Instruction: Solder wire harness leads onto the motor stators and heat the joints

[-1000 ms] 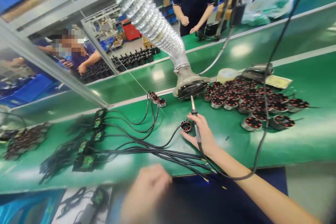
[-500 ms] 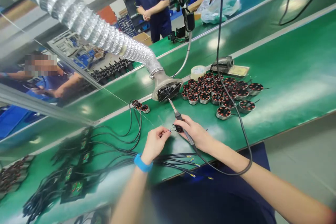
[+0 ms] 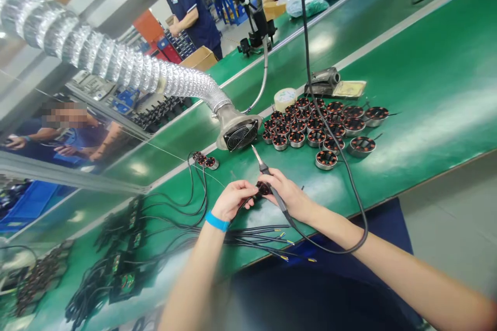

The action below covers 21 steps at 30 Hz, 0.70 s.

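My right hand point(image 3: 289, 195) is wrapped round a soldering iron point(image 3: 277, 197), whose metal tip points up and away toward the fume hood. The same hand also holds a small round motor stator point(image 3: 263, 187) with dark windings, below the iron. My left hand point(image 3: 236, 198), with a blue wristband, is closed at the stator's left side. A black cable point(image 3: 242, 206) runs from its fingertips back under the palm; the cable's end at the stator is hidden by the fingers. More black cables point(image 3: 256, 235) with bared coloured wire ends lie below my hands.
A fume extraction hood point(image 3: 241, 135) on a silver duct hangs just beyond my hands. Several stators point(image 3: 297, 138) stand grouped to the right, near a tape roll point(image 3: 285, 98) and an iron holder point(image 3: 324, 83). Cables with circuit boards point(image 3: 127, 282) lie left. Two people are across the bench.
The left fingers have moved right, up against the stator, and a black cable now shows under that hand instead of thin wire ends. The iron stays in the right hand. The view has shifted slightly.
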Each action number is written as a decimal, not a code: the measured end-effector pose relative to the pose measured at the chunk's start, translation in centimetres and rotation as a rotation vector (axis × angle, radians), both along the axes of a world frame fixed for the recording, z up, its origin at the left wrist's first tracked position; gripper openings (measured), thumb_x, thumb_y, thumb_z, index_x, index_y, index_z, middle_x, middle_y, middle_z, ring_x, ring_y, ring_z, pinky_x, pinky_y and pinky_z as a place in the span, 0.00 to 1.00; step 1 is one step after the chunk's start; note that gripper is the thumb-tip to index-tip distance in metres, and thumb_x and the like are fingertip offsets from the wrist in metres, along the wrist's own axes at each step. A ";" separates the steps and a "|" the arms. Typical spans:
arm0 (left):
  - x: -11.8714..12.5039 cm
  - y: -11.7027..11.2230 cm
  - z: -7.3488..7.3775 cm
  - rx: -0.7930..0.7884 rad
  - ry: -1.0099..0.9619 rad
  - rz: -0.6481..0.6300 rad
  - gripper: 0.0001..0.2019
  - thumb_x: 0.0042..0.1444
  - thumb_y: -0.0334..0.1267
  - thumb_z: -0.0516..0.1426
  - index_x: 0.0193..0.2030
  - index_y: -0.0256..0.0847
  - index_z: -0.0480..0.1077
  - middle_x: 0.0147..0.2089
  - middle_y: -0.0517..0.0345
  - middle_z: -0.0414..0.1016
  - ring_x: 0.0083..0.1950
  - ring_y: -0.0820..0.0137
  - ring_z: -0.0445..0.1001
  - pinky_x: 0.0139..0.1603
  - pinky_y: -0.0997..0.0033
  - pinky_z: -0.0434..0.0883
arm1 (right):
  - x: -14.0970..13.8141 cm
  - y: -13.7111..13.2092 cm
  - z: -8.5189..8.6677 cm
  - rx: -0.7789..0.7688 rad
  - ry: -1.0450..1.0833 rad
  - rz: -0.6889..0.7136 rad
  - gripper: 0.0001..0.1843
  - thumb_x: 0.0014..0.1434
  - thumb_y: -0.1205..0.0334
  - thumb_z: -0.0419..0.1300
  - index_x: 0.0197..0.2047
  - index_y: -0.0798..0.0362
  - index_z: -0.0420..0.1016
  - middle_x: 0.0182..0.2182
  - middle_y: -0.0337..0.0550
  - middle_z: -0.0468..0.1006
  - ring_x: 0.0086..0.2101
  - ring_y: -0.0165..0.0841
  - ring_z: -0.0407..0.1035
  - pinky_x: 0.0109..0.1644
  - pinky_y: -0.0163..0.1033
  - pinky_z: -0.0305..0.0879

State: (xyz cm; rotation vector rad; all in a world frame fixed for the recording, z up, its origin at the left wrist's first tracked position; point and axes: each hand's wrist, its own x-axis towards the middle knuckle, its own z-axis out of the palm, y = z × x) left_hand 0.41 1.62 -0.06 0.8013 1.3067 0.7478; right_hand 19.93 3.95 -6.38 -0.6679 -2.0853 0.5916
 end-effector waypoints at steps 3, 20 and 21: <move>-0.2 -0.5 -0.4 -0.033 -0.044 0.017 0.23 0.35 0.46 0.74 0.26 0.38 0.66 0.19 0.65 0.67 0.19 0.78 0.68 0.16 0.83 0.60 | -0.1 0.0 -0.1 -0.001 -0.006 0.012 0.23 0.65 0.71 0.57 0.62 0.47 0.60 0.54 0.53 0.66 0.41 0.37 0.76 0.45 0.45 0.77; -0.2 -1.7 0.0 0.099 0.045 0.034 0.21 0.40 0.43 0.74 0.29 0.38 0.67 0.21 0.68 0.67 0.17 0.80 0.64 0.17 0.80 0.58 | -0.1 -0.2 0.2 0.008 -0.041 0.004 0.24 0.64 0.72 0.56 0.61 0.48 0.59 0.55 0.53 0.67 0.41 0.38 0.76 0.44 0.44 0.77; 0.0 -1.7 0.1 0.098 0.037 0.020 0.20 0.41 0.44 0.73 0.31 0.38 0.68 0.22 0.67 0.68 0.18 0.80 0.65 0.18 0.79 0.60 | -0.2 -0.2 0.2 0.011 -0.049 0.005 0.24 0.64 0.72 0.56 0.61 0.48 0.59 0.55 0.53 0.67 0.41 0.38 0.76 0.44 0.45 0.77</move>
